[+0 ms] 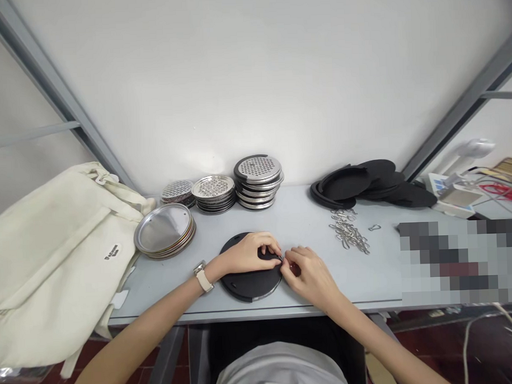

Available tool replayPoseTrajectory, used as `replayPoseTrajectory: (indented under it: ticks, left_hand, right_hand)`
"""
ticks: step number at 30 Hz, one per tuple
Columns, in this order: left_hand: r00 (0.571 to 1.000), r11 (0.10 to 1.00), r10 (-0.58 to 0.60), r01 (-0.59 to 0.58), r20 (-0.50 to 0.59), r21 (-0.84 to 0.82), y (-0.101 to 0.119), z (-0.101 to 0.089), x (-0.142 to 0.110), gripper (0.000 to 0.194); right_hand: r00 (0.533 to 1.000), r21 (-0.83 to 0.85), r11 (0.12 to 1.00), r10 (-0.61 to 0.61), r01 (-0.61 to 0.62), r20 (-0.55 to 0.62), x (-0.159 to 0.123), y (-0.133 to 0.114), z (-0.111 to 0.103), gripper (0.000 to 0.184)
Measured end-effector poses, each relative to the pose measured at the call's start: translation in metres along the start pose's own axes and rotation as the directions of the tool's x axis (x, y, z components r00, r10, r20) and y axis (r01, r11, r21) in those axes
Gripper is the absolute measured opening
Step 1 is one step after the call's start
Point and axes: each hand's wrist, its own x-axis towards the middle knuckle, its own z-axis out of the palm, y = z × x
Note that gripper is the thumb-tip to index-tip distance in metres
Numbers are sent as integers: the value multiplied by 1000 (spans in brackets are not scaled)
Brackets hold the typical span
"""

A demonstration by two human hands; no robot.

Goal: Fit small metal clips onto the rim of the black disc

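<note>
A round black disc (253, 284) lies flat near the table's front edge, with a strip of silver rim showing at its lower right. My left hand (256, 252) rests across it, thumb and fingers closed at its right edge. Just beside that edge my right hand (307, 271) is closed in a pinch. A small glint of metal shows between the fingertips of both hands, apparently a clip; most of it is hidden. Off to the right lies a loose pile of small metal clips (350, 233), with one single clip (374, 227) apart from it.
Along the wall stand stacks of round perforated grater plates (214, 188) (257, 169) and a stack of plain metal discs (164, 229). Black round covers (348, 183) are heaped at the back right. A cream bag (65, 249) leans at the left; cables and a white device (453, 190) sit at the right.
</note>
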Motion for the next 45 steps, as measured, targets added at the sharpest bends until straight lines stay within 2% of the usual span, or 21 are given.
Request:
replayPoseTrajectory:
  ticks: [9,15,27,31,33,36,45]
  left_hand:
    - [999,999,40,-40,0,3,2,-1,0,9]
    - [999,999,40,-40,-4,-5,1,-1,0,10]
    - [999,1000,11,-12,-43,-21,-4,-1,0,10]
    - [999,1000,21,-21,-46,3,-3,-2,0,9]
    - [999,999,32,-32,-34,-8,-2,-2,0,20]
    - [999,998,33,-34,-8,-47,1,-4,-1,47]
    - [1000,998,-13,14,13,-67,6,-6,-3,50]
  right_hand:
    - [1000,88,996,17,-17,0,2,0,-1,6]
    - [1000,50,999,1,-1,5,2,2,1,15]
    - [998,170,984,50,-56,37,2,5,2,29]
    - [997,217,976,11,-27,73,3,5,2,30]
    - [996,217,976,-21,3,82,4,6,2,29]
    - [994,220,975,-57,35,95,5,6,3,26]
    - [994,225,974,-17,-8,107,2,5,1,28]
